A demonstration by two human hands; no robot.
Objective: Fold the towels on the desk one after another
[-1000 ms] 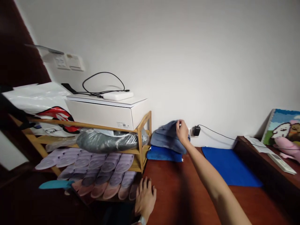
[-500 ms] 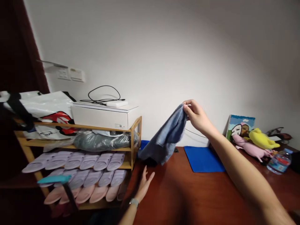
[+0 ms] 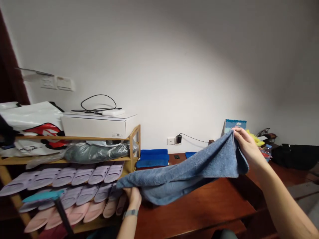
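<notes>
A grey-blue towel point(image 3: 179, 172) stretches between my two hands above the brown table point(image 3: 199, 212), its middle sagging. My right hand point(image 3: 245, 144) is pinched on the towel's upper right corner, and a fold hangs beneath it. At the lower left, my left hand point(image 3: 133, 196), with a watch on the wrist, grips the towel's other end from below; its fingertips are partly hidden by the cloth. Behind the towel lie folded blue cloths point(image 3: 153, 157) near the wall, and part of another blue cloth point(image 3: 190, 155) shows further right.
A wooden rack point(image 3: 136, 146) at the left holds slippers point(image 3: 82, 174), a plastic-wrapped bundle and a white box point(image 3: 96, 125) with a cable. A plugged-in charger point(image 3: 179, 138) is on the wall. A yellow plush toy, a bottle point(image 3: 267, 150) and a black bag point(image 3: 296, 156) are at the right.
My left hand has taken hold of the towel's lower end. My right hand has moved right and down, spreading the towel sideways. The view has shifted, showing the folded blue cloths and the wall socket.
</notes>
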